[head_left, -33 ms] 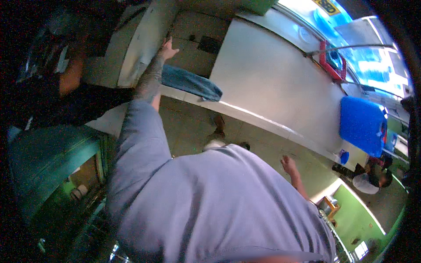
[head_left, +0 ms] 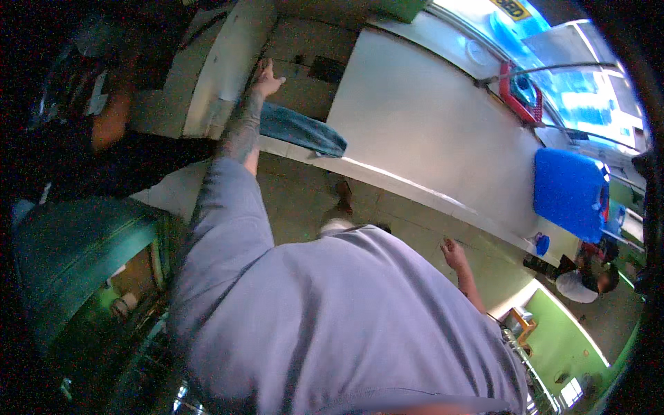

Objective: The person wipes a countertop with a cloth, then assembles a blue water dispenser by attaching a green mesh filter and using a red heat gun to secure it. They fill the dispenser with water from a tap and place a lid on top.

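My left hand reaches far out over a shaded, tiled section of counter, beside a pale upright partition. Its thumb stands away from the fingers, and I see nothing held. Whether the fingertips touch the partition I cannot tell. Just below that hand, a folded blue-grey cloth lies along the counter's front edge. My right hand hangs low over the floor at my right side, its fingers loosely bent and nothing visible in them.
A broad pale countertop stretches rightward. On or beside it are a red basket, a blue plastic container and a small blue lid-like item. A dark flat item lies behind the cloth. A green padded seat-like piece stands left; another person is far right.
The view has shifted very slightly. My left hand is a touch farther right against the counter; my right hand hangs much as before.
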A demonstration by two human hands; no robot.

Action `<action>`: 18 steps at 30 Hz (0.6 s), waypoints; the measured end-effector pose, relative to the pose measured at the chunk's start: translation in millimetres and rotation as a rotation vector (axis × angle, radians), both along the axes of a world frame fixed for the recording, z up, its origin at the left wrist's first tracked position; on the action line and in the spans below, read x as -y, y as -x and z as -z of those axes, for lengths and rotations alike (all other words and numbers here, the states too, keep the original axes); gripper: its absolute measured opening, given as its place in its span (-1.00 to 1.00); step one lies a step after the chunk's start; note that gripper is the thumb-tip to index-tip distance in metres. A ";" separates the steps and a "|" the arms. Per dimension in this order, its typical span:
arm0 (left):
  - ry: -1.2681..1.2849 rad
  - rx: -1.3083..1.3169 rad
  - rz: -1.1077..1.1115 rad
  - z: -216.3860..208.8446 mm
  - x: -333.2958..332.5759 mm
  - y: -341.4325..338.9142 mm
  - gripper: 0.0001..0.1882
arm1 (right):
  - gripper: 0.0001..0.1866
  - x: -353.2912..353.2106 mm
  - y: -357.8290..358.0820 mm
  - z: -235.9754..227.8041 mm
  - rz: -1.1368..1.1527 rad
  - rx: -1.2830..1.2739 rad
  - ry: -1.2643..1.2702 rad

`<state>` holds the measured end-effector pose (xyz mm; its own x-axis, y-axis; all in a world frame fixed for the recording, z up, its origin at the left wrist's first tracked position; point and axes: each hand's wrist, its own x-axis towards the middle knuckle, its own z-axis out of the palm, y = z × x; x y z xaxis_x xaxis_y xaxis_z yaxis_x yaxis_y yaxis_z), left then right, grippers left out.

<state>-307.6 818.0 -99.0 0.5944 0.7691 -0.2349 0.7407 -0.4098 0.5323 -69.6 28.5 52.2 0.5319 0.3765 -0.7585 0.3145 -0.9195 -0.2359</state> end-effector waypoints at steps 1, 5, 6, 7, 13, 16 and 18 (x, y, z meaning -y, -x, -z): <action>0.007 -0.006 -0.115 11.1 26.5 -7.3 -0.08 | -0.55 -5.4 -0.8 -1.9 -0.010 0.050 -0.044; -0.130 -0.026 -0.365 41.4 139.9 10.3 0.03 | -0.53 -10.3 -5.0 -11.5 0.125 0.044 -0.330; -0.065 -0.350 -0.281 43.7 169.4 22.8 0.07 | -0.52 -2.3 -2.2 -12.0 0.208 0.016 -0.382; -0.017 -0.211 -0.220 40.3 168.6 32.5 0.09 | -0.53 6.2 0.6 -5.4 0.210 -0.010 -0.395; 0.180 0.058 -0.276 13.5 117.4 67.1 0.11 | -0.56 151.1 56.4 62.2 0.212 -0.008 -0.095; 0.212 -0.028 -0.339 24.4 94.8 90.7 0.36 | -0.55 255.1 102.1 63.5 0.215 -0.067 0.169; 0.178 -0.206 -0.260 40.0 86.5 108.2 0.48 | -0.54 296.9 129.1 55.9 0.238 -0.161 0.174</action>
